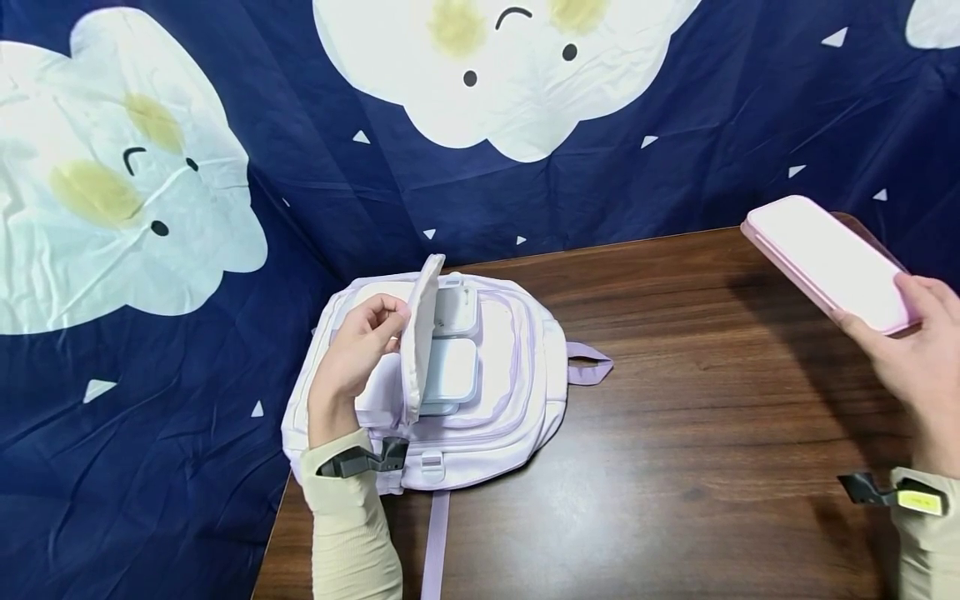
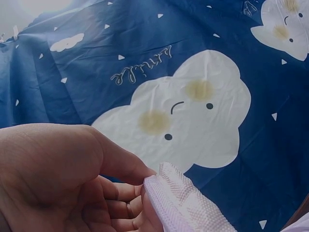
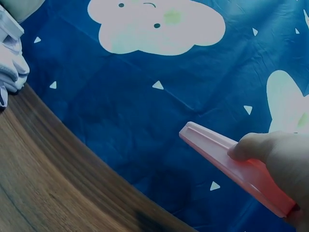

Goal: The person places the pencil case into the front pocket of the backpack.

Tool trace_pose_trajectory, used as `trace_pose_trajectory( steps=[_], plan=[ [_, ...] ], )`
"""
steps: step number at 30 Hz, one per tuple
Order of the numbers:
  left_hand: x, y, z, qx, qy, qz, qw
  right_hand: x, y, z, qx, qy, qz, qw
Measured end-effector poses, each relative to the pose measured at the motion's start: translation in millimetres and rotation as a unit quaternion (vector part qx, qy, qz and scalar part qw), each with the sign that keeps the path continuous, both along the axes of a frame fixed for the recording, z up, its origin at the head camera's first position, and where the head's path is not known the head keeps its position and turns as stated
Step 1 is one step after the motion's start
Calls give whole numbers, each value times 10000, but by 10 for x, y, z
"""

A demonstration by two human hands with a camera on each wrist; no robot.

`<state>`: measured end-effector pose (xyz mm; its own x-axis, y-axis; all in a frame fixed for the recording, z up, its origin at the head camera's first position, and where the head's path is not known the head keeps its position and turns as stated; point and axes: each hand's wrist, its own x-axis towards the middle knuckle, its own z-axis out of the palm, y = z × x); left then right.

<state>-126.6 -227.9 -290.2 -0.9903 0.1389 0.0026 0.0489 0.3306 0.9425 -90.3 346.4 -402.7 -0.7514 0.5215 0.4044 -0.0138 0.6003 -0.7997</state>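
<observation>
A white and lilac backpack lies on the wooden table. My left hand pinches the edge of its front pocket flap, which stands raised. In the left wrist view, the thumb and fingers close on the flap's fabric edge. Beneath the flap, two pale lidded boxes sit in the pocket, partly hidden by it. Over the table's right side, my right hand grips one end of a flat pink rectangular case with a white upper face. The right wrist view shows the case's pink side under the thumb.
The brown table extends right of the backpack. A dark blue cloth with cloud faces hangs behind and to the left. One lilac strap trails toward the front edge, and a loop sticks out on the right.
</observation>
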Motion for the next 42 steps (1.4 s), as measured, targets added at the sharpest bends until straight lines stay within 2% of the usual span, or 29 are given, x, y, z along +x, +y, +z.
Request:
trace_pose_trajectory(
  steps=[6, 13, 20, 28, 42],
  plan=[
    [7, 2, 1, 8, 10, -6, 10000, 2, -58, 50, 159, 332, 150, 9992],
    [3, -1, -3, -5, -4, -14, 10000, 22, -145, 122, 440, 74, 155, 9989],
    [0, -10, -22, -17, 4, -25, 10000, 37, -230, 165, 626, 326, 306, 9970],
    [-1, -15, -29, -25, -27, -40, 10000, 7, -336, 173, 511, 705, 730, 9935],
    [-6, -2, -8, -35, -49, -15, 10000, -5, -549, 234, 555, 773, 1300, 9869]
  ],
)
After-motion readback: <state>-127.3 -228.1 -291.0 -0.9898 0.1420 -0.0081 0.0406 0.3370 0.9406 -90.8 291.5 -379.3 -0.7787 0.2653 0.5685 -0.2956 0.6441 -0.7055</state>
